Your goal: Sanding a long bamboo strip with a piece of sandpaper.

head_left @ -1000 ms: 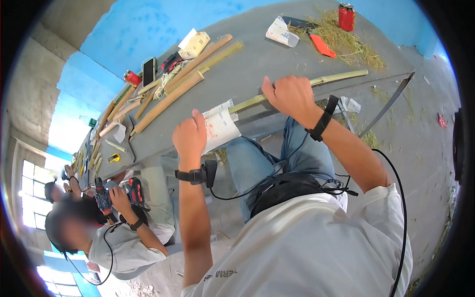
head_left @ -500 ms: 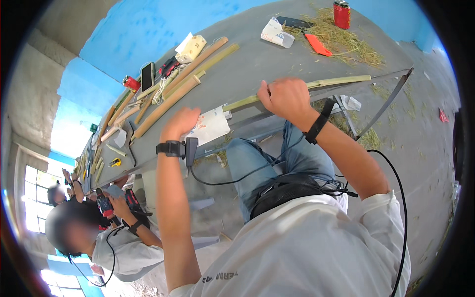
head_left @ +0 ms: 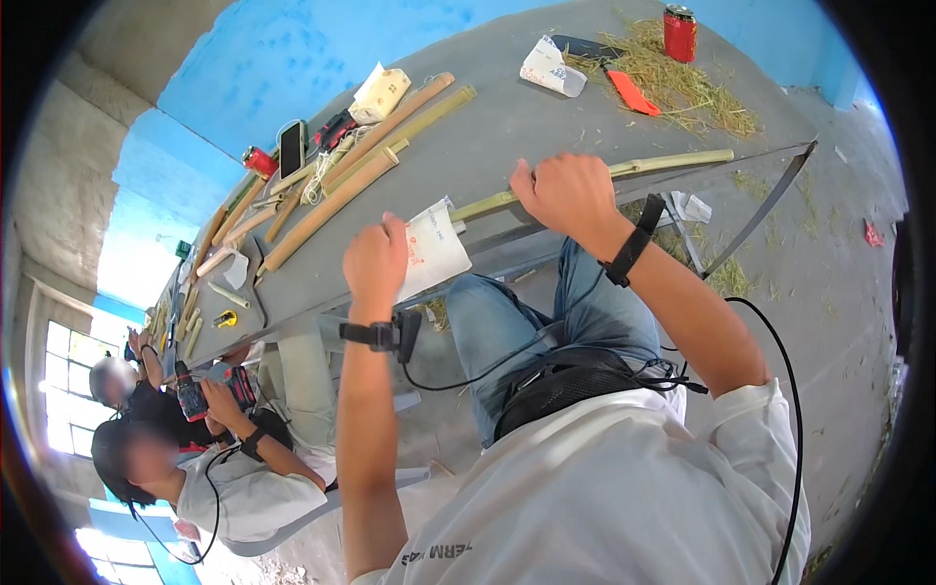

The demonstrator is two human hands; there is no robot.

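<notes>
My right hand (head_left: 567, 200) is closed round a thin green bamboo stick (head_left: 673, 159) lying along the near edge of the table. On the stick's left part, a white sheet of sandpaper (head_left: 437, 250) with coloured print on its back is folded over it. My left hand (head_left: 374, 258) is closed on the sandpaper's left side, the thumb on top. Between the sheet and my right hand a short length of stick shows. The stick's left end is hidden under the sandpaper and my left hand.
Thicker bamboo poles (head_left: 331, 210), a phone (head_left: 292, 149) and a tissue pack (head_left: 380, 95) lie left on the grey table (head_left: 487, 127). Far right are straw (head_left: 707, 102), a red can (head_left: 680, 34) and an orange strip (head_left: 634, 93). A co-worker at left holds a drill (head_left: 190, 392).
My left hand and the sandpaper have moved right along the stick, toward my right hand. My right hand stays nearly in place. The co-worker's drill has shifted slightly left.
</notes>
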